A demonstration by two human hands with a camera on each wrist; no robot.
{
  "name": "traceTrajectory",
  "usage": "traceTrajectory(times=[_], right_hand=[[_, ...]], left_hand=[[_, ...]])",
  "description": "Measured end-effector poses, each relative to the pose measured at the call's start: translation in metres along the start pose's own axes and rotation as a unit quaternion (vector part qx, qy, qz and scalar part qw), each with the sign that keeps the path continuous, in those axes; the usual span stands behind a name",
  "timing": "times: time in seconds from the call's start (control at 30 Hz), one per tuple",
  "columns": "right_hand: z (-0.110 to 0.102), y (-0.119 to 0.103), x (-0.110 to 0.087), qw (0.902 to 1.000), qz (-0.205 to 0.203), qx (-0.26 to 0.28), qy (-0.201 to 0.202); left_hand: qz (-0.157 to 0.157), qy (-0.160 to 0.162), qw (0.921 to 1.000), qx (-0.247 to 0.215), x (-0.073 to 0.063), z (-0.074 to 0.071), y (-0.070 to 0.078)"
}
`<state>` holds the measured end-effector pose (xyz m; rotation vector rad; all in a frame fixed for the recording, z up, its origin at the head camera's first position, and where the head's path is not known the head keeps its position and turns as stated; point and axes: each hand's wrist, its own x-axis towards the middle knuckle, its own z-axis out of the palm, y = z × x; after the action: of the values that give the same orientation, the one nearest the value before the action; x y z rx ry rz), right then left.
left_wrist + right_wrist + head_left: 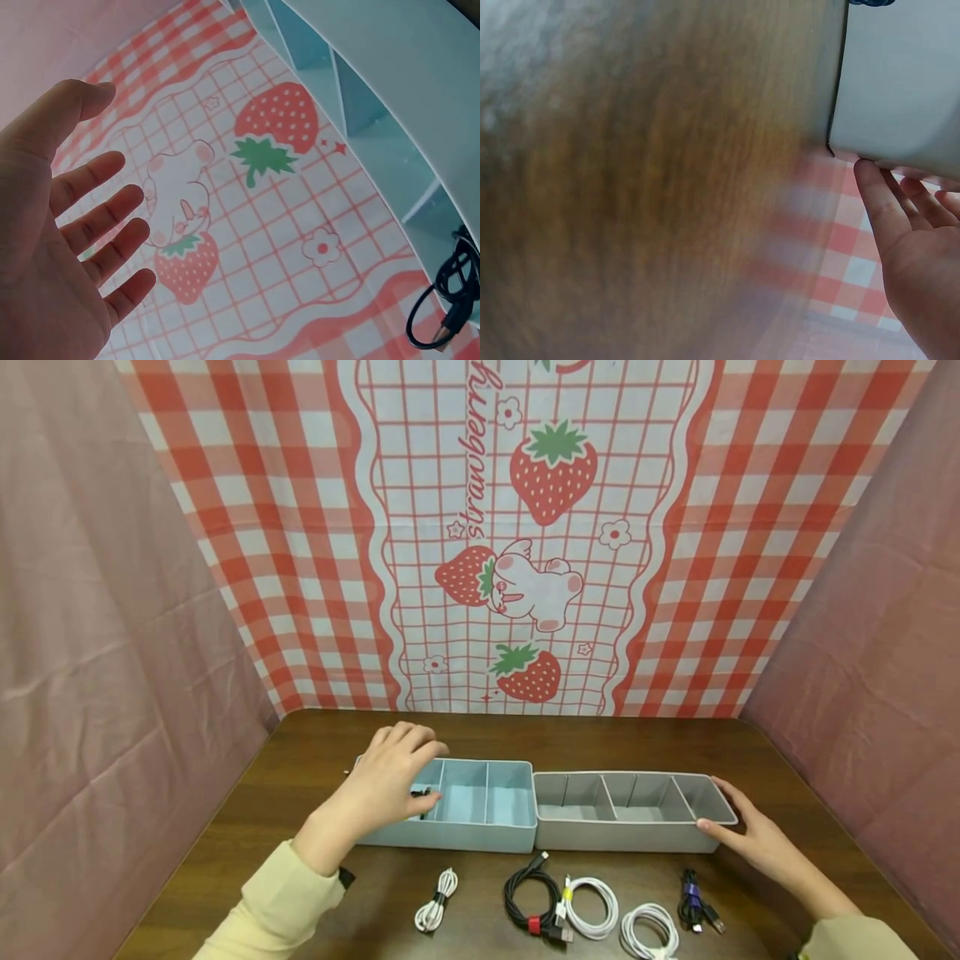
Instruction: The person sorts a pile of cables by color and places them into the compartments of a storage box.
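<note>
Left hand (382,785), fingers spread, hovered over the blue tray (480,837), which held a black cable (424,795); right hand (757,837) steadied the adjoining grey tray (630,835), fingers straight. Advisable: keep bracing both on the bench (315,752).

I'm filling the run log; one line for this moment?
left hand open over blue tray | right hand touching grey tray

Left hand (390,777) spread, fingers relaxed; right hand (753,839) flat, extended.
</note>
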<state>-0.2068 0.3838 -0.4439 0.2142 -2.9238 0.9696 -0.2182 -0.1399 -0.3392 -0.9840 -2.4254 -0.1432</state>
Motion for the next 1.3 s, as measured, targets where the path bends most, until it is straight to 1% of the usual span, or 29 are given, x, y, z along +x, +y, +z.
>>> traceTrajectory(times=[0.2,0.4,0.57,0.73,0.9,1.13,1.2,1.3], right_hand=[[0.000,0.001,0.000,1.0000,0.003,0.003,-0.002],[-0.001,0.001,0.001,1.0000,0.006,0.002,-0.003],[0.000,0.001,0.001,0.9999,0.007,0.007,-0.006],[0.001,0.002,0.003,0.9999,0.005,0.016,-0.002],[0.002,0.001,0.001,0.9998,0.003,0.009,0.018],[0.000,-0.001,-0.003,0.9984,0.002,-0.022,0.052],[-0.001,-0.002,-0.004,0.9980,0.001,-0.021,0.060],[-0.002,-0.002,-0.006,0.9980,0.000,-0.018,0.060]], left_hand=[[0.005,0.017,0.9997,-0.015,0.001,-0.004,0.012],[0.019,0.036,0.9988,-0.028,0.001,-0.003,0.021],[0.023,0.041,0.9977,-0.049,0.002,-0.001,0.028],[0.027,0.051,0.9942,-0.091,0.001,0.003,0.037],[0.030,0.058,0.9910,-0.117,-0.002,0.013,0.045],[0.026,0.030,0.9907,-0.130,-0.007,0.029,0.058],[0.025,0.017,0.9905,-0.134,-0.008,0.033,0.062],[0.024,-0.004,0.9894,-0.143,-0.010,0.039,0.067]])
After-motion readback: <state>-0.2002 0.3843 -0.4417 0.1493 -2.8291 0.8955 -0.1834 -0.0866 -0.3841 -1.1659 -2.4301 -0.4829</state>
